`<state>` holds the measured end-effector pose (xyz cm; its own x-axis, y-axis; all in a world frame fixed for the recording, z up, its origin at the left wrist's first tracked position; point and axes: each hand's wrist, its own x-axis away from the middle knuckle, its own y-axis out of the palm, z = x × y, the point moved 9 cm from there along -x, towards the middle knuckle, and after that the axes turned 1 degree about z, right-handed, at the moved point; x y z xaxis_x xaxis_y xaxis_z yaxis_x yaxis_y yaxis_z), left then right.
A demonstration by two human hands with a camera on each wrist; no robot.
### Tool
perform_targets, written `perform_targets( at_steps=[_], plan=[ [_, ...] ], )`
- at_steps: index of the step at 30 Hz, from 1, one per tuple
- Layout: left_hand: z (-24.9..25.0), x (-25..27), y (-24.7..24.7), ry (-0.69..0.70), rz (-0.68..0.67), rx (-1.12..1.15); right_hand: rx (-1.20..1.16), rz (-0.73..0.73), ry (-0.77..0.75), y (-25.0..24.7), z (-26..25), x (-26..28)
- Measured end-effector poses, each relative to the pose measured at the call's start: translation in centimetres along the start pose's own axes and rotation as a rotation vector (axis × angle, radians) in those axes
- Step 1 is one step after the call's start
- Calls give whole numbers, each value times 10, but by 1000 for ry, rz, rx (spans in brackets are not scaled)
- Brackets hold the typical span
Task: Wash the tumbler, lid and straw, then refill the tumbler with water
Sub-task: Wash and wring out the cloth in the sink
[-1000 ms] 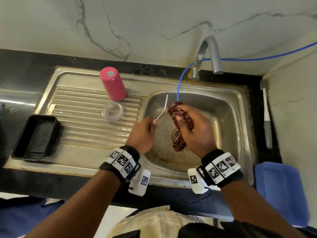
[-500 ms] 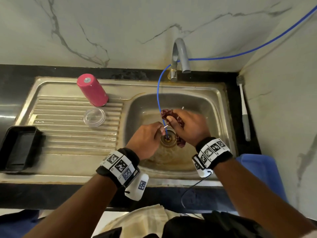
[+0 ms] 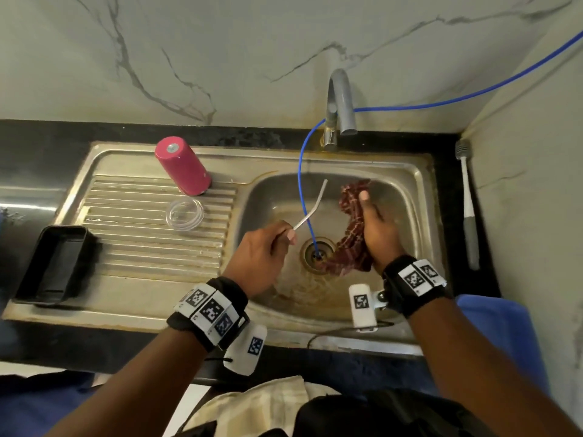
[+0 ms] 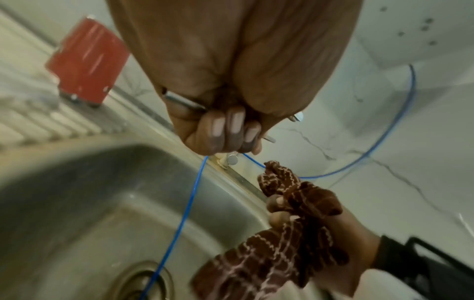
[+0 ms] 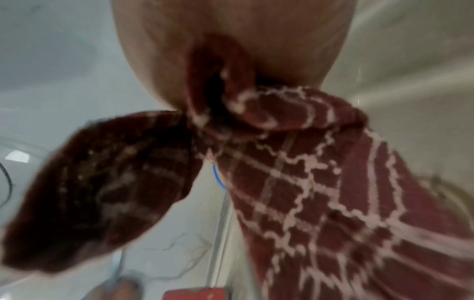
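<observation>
- Evidently the straw is being washed: left hand grips its lower end, right hand clutches the cloth just beside it.
- Next, bring cloth onto straw, I judge.

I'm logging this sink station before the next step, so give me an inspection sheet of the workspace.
Surface: steel sink with ribbed drainboard; brownish staining in the basin.
Job's things: pink tumbler upside down on the drainboard; clear lid beside it; straw held over the basin.
Clutter: black tray; brush on the counter.
Hands: left hand grips the straw; right hand holds a maroon checked cloth.
Cables: blue tube runs into the drain.
Surroundings: marble wall, tap.
</observation>
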<state>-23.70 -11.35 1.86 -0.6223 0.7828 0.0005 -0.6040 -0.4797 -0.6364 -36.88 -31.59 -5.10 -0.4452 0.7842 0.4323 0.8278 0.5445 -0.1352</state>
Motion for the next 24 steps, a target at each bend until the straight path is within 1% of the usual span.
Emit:
perform_targets(
  at_steps=[2, 5, 8, 9, 10, 12, 15, 19, 21, 22, 24],
  plan=[
    [1, -6, 8, -33, -20, 45, -190, -134, 105, 28, 15, 8],
    [15, -17, 19, -31, -63, 37, -477, -383, 261, 70, 21, 24],
    [30, -32, 16, 8, -90, 13, -694, -608, 391, 91, 5, 37],
    [36, -37, 16, 35, -120, 6, -757, -678, 406, 92, -7, 43],
    [39, -40, 18, 52, -161, 4, -802, -718, 403, 92, -16, 46],
    [41, -43, 22, 55, -247, 37, -849, -741, 373, 86, -28, 47],
    [41, -40, 24, 50, -318, 101, -777, -718, 310, 74, -32, 46],
    [37, -34, 30, 21, -384, 137, -635, -532, 300, 48, -18, 33],
    [28, -31, 35, 21, -387, 100, -566, -536, 271, 38, -17, 28],
    [17, -31, 36, 12, -370, 52, -574, -560, 245, 32, -19, 26],
    [-19, -32, 26, -80, -268, -44, -676, -632, 175, 14, -34, 20]
  ],
)
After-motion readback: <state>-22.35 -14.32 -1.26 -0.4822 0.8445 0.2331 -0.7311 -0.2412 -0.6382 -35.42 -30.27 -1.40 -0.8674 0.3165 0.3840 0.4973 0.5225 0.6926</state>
